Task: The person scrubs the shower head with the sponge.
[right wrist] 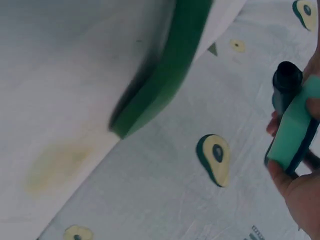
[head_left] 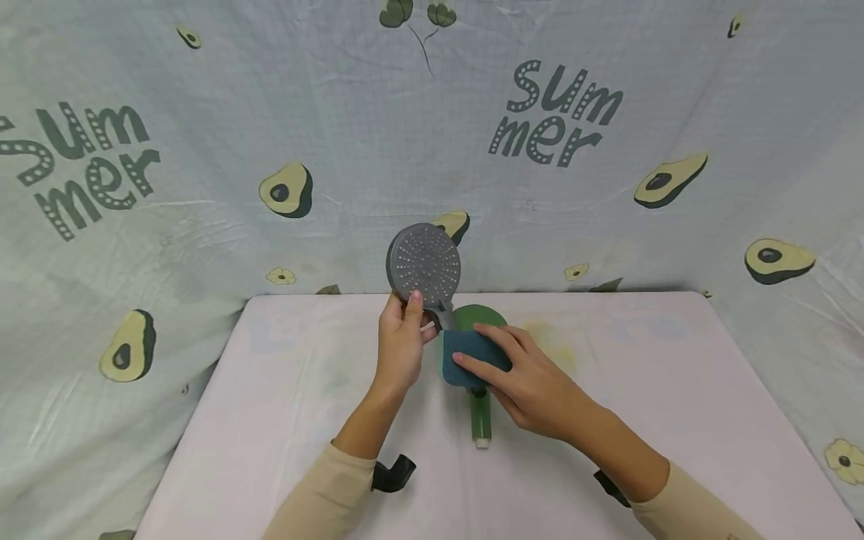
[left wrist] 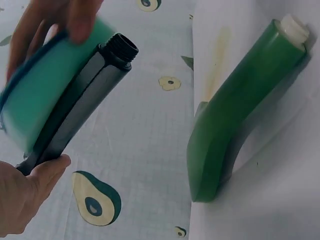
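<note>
A grey shower head is held up above the table, its round nozzle face toward the head camera. My left hand grips it just below the round head, thumb on the face's lower edge. My right hand holds a sponge, dark blue on one side and green on the other. In the left wrist view the sponge's green side lies along the shower head's handle, whose threaded end sticks out past it. Behind the sponge, a green shower head lies on the table, partly hidden.
The white-covered table has a faint yellowish stain on its cloth. A hanging sheet with avocado prints stands behind it. Black pieces show beside the left forearm and the right forearm.
</note>
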{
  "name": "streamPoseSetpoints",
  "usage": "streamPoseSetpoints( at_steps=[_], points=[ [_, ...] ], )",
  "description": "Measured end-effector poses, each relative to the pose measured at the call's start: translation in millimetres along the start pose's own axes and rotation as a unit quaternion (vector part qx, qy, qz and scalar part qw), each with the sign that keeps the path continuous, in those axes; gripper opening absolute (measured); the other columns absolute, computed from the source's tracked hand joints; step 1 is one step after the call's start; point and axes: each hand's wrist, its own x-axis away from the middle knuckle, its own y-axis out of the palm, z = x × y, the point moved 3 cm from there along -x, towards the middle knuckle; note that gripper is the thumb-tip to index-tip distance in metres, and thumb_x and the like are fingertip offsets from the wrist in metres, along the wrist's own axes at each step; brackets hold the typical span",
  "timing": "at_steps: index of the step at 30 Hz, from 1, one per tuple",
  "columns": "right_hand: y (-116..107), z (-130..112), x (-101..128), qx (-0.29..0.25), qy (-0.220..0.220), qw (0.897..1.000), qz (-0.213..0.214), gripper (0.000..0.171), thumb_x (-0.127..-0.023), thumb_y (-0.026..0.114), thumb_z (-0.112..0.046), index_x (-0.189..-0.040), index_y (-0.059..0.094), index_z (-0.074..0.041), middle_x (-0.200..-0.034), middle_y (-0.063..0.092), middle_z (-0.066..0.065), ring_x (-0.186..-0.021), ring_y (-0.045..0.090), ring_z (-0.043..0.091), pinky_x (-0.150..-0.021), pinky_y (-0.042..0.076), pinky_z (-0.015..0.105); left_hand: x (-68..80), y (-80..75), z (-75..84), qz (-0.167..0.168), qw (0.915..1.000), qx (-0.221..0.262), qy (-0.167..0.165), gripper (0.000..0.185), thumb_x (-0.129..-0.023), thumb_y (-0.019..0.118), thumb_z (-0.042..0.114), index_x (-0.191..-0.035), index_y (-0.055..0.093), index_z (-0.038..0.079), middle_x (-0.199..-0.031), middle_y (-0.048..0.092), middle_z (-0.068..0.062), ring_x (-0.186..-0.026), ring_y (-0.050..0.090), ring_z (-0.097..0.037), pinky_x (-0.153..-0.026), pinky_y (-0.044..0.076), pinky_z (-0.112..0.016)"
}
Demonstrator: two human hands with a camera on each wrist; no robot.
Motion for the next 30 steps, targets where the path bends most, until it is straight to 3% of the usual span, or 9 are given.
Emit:
streamPoseSetpoints(
  at_steps=[3,8,14,18,21,26,30],
  points=[
    [-0.3,-1.9,-15.0,0.027,0.014,0.999,0.016,0.073,-0.092,0.077,-0.016,-0.157,0.045,-0.029,-0.159,0.037,0.021,-0.13,0.049,0.044,-0.102,0.054,0.053,3.0,1.7,-2.3,0.001,0.9999,-0.015,0.002,0.045,-0.114,0.039,0.023,-0.153,0.037,0.002,-0.144,0.055,-0.022,-0.124,0.065,-0.035,-0.089,0.062,-0.032],
    [-4.9,-3.2,-23.4,0.058,0.016,0.998,0.009,0.074,-0.088,0.079,-0.012,-0.154,0.049,-0.029,-0.157,0.04,0.021,-0.128,0.049,0.044,-0.103,0.053,0.052,6.4,2.4,-2.8,0.006,0.9995,-0.009,0.031,0.047,-0.112,0.047,0.022,-0.157,0.038,0.016,-0.144,0.052,-0.017,-0.121,0.066,-0.033,-0.084,0.063,-0.031],
    [-12.8,-4.8,-13.7,0.11,-0.091,0.988,-0.059,0.076,-0.077,0.087,-0.011,-0.145,0.059,-0.032,-0.153,0.049,0.015,-0.125,0.055,0.041,-0.101,0.055,0.05,5.9,3.0,-2.8,-0.001,0.9992,-0.01,0.038,0.062,-0.109,0.054,0.018,-0.163,0.028,0.033,-0.148,0.046,-0.018,-0.123,0.065,-0.039,-0.085,0.062,-0.042],
    [-16.1,-7.2,-8.8,0.116,-0.135,0.978,-0.108,0.081,-0.073,0.091,-0.014,-0.144,0.059,-0.034,-0.154,0.047,0.012,-0.128,0.053,0.04,-0.098,0.056,0.049,4.1,1.6,-3.4,0.0,0.999,-0.026,0.037,0.071,-0.107,0.058,0.016,-0.165,0.021,0.034,-0.146,0.043,-0.022,-0.123,0.064,-0.04,-0.083,0.062,-0.047],
    [-17.9,-4.6,-14.6,0.127,-0.132,0.977,-0.112,0.081,-0.075,0.089,-0.013,-0.146,0.057,-0.034,-0.154,0.047,0.013,-0.127,0.053,0.039,-0.098,0.057,0.049,2.6,0.9,-3.2,0.003,0.9987,-0.033,0.04,0.073,-0.107,0.059,0.017,-0.164,0.019,0.038,-0.143,0.042,-0.022,-0.121,0.065,-0.04,-0.082,0.063,-0.045],
    [-21.8,3.7,-35.6,0.142,-0.089,0.983,-0.077,0.074,-0.082,0.084,-0.013,-0.147,0.056,-0.035,-0.152,0.048,0.015,-0.124,0.056,0.04,-0.102,0.055,0.05,2.1,0.6,-1.9,0.009,0.9973,-0.06,0.042,0.071,-0.107,0.059,0.022,-0.164,0.02,0.039,-0.14,0.045,-0.019,-0.116,0.068,-0.036,-0.078,0.064,-0.031],
    [-22.0,2.0,-41.5,0.133,-0.087,0.985,-0.067,0.073,-0.079,0.087,-0.015,-0.144,0.059,-0.033,-0.15,0.048,0.016,-0.123,0.056,0.042,-0.102,0.055,0.051,1.5,-1.6,-0.4,0.023,0.9962,-0.071,0.046,0.071,-0.107,0.059,0.023,-0.164,0.02,0.036,-0.139,0.046,-0.018,-0.117,0.067,-0.033,-0.081,0.062,-0.027]
  ],
)
